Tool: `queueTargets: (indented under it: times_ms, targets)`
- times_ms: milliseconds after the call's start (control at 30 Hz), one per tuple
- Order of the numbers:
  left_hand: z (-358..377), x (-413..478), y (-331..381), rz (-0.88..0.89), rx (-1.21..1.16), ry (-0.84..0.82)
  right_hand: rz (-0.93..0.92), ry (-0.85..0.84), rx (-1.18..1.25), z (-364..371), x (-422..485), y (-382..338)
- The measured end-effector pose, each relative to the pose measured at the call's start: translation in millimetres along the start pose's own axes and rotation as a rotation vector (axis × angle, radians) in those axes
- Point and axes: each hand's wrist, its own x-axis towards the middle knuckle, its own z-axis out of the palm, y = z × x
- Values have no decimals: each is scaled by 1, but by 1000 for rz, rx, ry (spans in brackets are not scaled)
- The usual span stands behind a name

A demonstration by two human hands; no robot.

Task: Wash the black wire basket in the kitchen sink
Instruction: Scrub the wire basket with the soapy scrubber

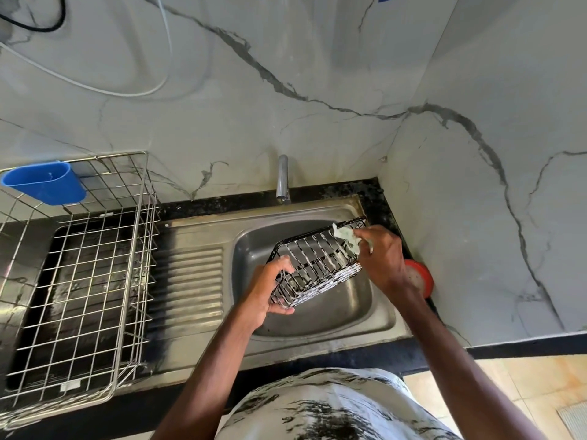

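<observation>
The black wire basket [317, 265] is held in the air over the bowl of the stainless steel sink [359, 315], tilted so that its far right end sits higher than its near left end. White suds cling to its wires.

The left hand [268, 292] grips the basket's lower left end: the fingers curl over the top rim into the inside and the thumb lies under the bottom edge.

The right hand [382, 258] is at the raised far end. Its fingers are bent and pinch a pale green scrubbing cloth [347, 239], pressing it against the basket's upper rim. Exactly how many fingers close on the cloth cannot be made out.

The tap [282, 181] stands behind the sink, above the bowl's back edge. A steel wire dish rack [82, 281] sits left of the drainboard, with a blue plastic holder [44, 182] hooked on its back rail. A round orange-red object [422, 277] lies on the dark counter just behind the right wrist.
</observation>
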Motion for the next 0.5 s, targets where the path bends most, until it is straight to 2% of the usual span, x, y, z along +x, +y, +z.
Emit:
queueTargets:
  times_ms: [167, 333, 500]
  targets:
    - [-5, 7, -1, -11, 63, -8, 87, -72, -69, 10, -4, 3]
    - [-23, 15, -6, -16, 93, -44, 312, -336, 12, -9, 17, -7]
    - [-27, 22, -5, -23, -3, 40, 391, -360, 100, -17, 19, -18]
